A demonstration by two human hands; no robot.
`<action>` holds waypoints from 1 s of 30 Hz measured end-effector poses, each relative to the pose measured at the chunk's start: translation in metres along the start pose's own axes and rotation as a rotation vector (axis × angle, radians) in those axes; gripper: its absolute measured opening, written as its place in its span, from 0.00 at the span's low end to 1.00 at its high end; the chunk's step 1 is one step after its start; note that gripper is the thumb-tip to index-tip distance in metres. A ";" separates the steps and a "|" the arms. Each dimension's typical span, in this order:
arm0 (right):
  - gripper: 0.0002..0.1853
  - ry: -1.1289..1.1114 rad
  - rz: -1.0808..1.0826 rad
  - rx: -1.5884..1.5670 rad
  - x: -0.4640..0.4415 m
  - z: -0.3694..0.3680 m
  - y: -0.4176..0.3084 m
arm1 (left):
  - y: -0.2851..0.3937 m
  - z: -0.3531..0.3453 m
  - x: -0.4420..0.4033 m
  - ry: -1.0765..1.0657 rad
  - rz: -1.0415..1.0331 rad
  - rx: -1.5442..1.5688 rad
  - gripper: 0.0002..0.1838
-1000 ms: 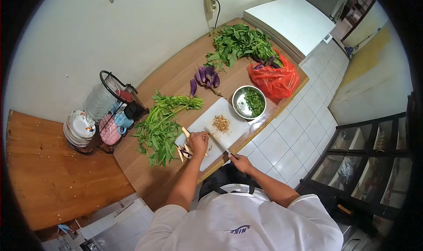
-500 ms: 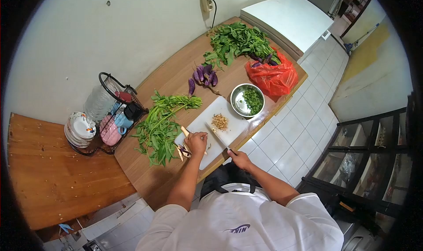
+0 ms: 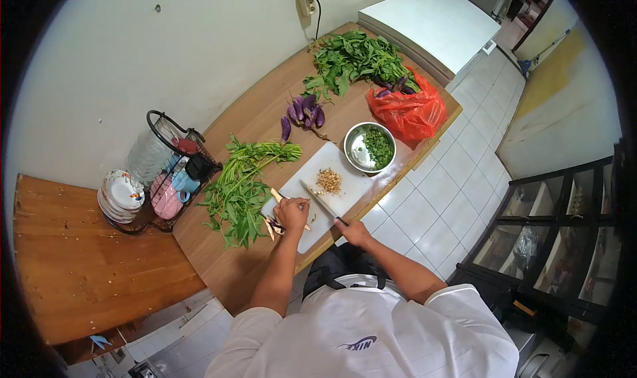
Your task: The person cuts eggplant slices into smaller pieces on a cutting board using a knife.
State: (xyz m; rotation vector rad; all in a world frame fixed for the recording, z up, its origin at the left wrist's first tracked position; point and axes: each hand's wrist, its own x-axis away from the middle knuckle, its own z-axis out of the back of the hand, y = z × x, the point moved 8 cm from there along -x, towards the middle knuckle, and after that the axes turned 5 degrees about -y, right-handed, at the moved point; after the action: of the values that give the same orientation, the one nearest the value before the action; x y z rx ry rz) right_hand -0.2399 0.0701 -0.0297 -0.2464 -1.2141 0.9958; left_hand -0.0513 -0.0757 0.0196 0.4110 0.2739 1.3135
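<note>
- Head view, knife [image 3: 320,201]: we find it over the cutting board [image 3: 358,192], between the left hand and the chopped heap. Long axis diagonal; tip away from the body and toward the person's left, handle end near the table's close edge. Whether the edge touches the board we cannot tell.
- Knife, appearance: broad, pale grey blade, dark handle.
- Right hand [image 3: 353,232]: closed around the knife handle.
- Left hand [image 3: 292,213]: fingers curled over a pale stick [image 3: 275,193], one end of which juts out past the hand, away from the body and leftward. Stick cream-coloured, slender.
- Cut pieces [image 3: 270,228]: pale, some with dark purple, just beside the left hand.
- Chopped heap [image 3: 328,180]: tan, fine bits, on the board.
- Metal bowl [image 3: 357,154]: round, shiny, at the board's far end, chopped greens [image 3: 378,146] inside.
- Leafy greens [image 3: 242,195]: bunch left of the board.
- Eggplants [image 3: 306,113]: purple, clustered beyond the board.
- Writing: we read "NIKE", inverted in this view, with a dark swoosh on the white shirt [image 3: 298,341].
</note>
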 end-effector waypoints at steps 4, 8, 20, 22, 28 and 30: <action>0.39 0.014 0.074 -0.059 0.010 0.001 0.006 | -0.001 0.006 0.006 0.053 -0.032 0.010 0.04; 0.38 -0.094 0.013 0.019 0.027 -0.011 0.016 | -0.010 0.000 0.007 0.092 0.012 -0.012 0.04; 0.37 -0.066 0.052 -0.088 0.011 -0.004 0.008 | -0.008 -0.001 0.005 0.016 0.035 0.007 0.04; 0.37 -0.095 0.038 -0.083 0.017 -0.010 0.016 | -0.007 0.003 0.006 0.087 0.003 -0.024 0.04; 0.38 -0.059 0.079 -0.048 0.004 -0.021 0.016 | -0.014 -0.003 0.001 0.014 0.028 -0.043 0.04; 0.39 -0.098 0.032 -0.005 -0.005 -0.022 0.015 | -0.014 -0.003 0.002 0.015 0.003 -0.037 0.03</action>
State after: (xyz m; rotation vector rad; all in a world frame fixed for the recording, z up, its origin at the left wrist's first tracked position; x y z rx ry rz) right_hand -0.2287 0.0820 -0.0512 -0.2235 -1.3056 1.0425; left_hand -0.0399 -0.0757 0.0107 0.3705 0.2611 1.3229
